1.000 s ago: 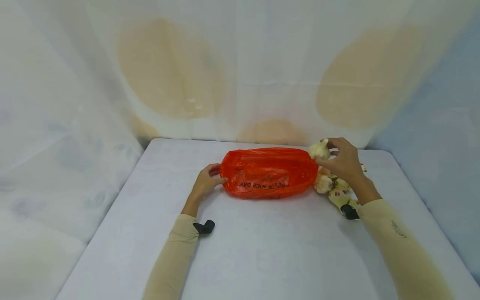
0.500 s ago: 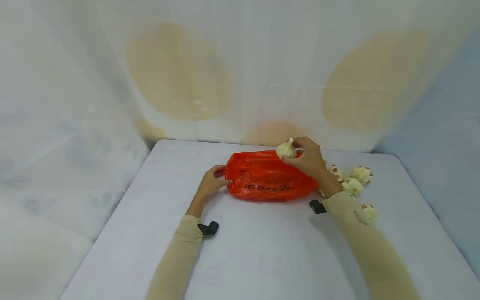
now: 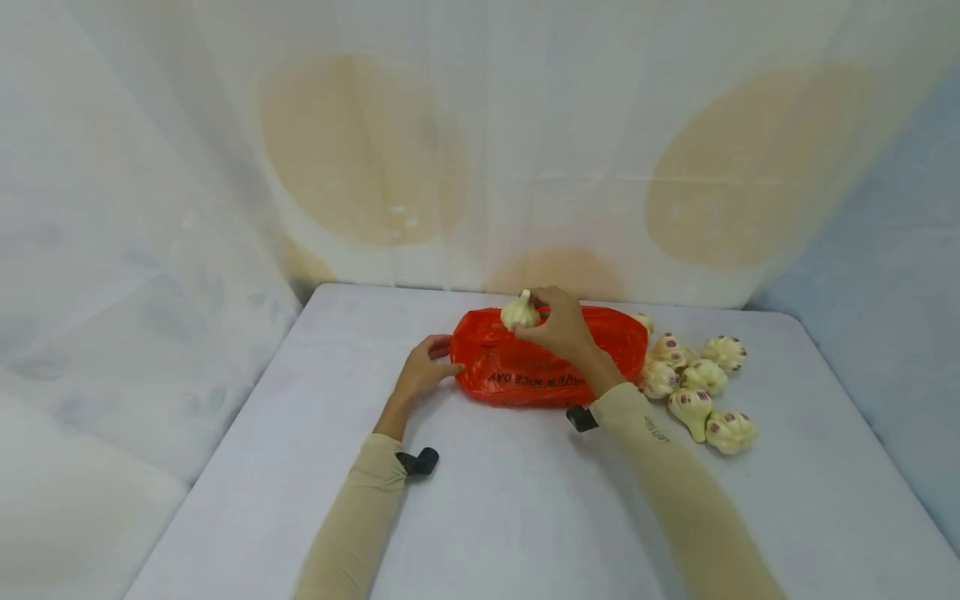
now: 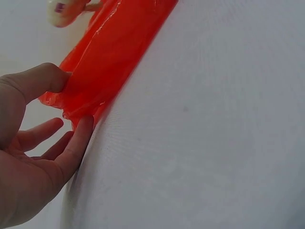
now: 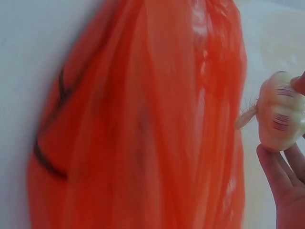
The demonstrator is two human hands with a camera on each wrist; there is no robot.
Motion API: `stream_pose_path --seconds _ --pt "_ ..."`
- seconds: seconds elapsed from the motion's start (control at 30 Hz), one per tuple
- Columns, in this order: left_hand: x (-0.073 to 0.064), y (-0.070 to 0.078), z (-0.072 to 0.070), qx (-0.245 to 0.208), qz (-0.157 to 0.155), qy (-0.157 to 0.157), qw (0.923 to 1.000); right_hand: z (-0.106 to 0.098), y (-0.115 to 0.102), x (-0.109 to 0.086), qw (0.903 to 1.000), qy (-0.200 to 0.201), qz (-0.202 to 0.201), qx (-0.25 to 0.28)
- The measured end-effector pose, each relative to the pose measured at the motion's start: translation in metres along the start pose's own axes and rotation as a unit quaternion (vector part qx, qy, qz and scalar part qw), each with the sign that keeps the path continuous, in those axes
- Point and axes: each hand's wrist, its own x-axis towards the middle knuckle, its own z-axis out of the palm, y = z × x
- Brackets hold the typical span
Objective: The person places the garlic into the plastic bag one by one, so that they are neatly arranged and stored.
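Observation:
A red plastic bag (image 3: 487, 358) with dark print lies across the table in the head view, its mouth spread wide. My left hand (image 3: 422, 368) holds the bag's left end between thumb and fingers; the left wrist view shows the thumb on the red film (image 4: 112, 52). Over the bag's left half, my right hand (image 3: 562, 327) pinches a whitish garlic bulb (image 3: 519, 312), stem up. Seen from the right wrist, that garlic bulb (image 5: 279, 114) has small purple marks and sits between thumb and fingertips. What lies inside the bag is hidden.
Several more garlic bulbs (image 3: 703, 377) lie in a loose group on the white table (image 3: 480, 517), just right of the bag. White curtains with tan spots (image 3: 360, 150) hang behind and at the sides.
My right hand has carried the garlic bulb leftward from the bag's right end to over its left half, uncovering the garlic group. The left hand keeps its place at the bag.

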Motion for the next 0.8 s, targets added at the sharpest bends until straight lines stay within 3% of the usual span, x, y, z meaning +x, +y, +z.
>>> stream_pose_path --seconds 0.2,0.43,0.8 --pt "0.0 -0.001 0.0 0.0 -0.006 0.002 1.0 0.022 0.0 0.001 0.9999 -0.012 0.003 0.004" --pt "-0.001 -0.002 -0.001 -0.003 0.0 0.003 1.0 0.042 0.004 0.001 0.9984 -0.035 0.037 -0.025" --pt "-0.001 -0.002 0.001 -0.014 0.016 0.004 0.9998 0.057 0.013 0.001 0.9967 -0.025 0.073 -0.023"
